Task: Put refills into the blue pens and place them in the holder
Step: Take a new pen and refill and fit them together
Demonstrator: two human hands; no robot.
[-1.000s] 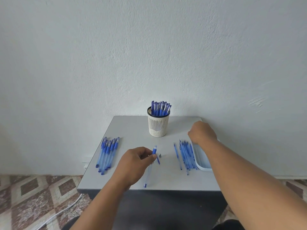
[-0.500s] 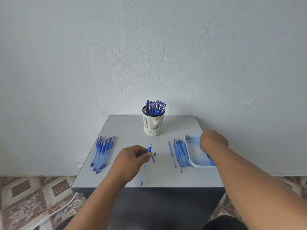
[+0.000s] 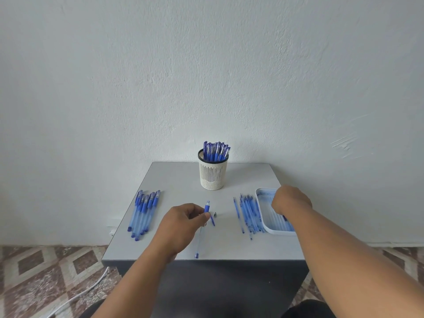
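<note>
My left hand (image 3: 181, 222) pinches a blue pen (image 3: 202, 230) by its grip, the clear barrel slanting down toward the table's front edge. A small pen tip (image 3: 215, 213) and a blue cap (image 3: 212, 221) lie just right of it. My right hand (image 3: 290, 200) reaches down into the white tray (image 3: 263, 222) of refills; its fingers are hidden, so whether it grasps a refill cannot be told. Several loose refills (image 3: 247, 213) lie left of the tray. The cream slatted holder (image 3: 213, 173) at the back holds several capped blue pens.
A row of several blue pens (image 3: 144, 212) lies at the left of the small grey table (image 3: 181, 180). A white wall stands right behind the table. A patterned tiled floor and a white cable (image 3: 75, 297) show below at the left.
My right hand moved from the back of the table near the holder rightward and down into the tray. My left hand kept its hold on the pen.
</note>
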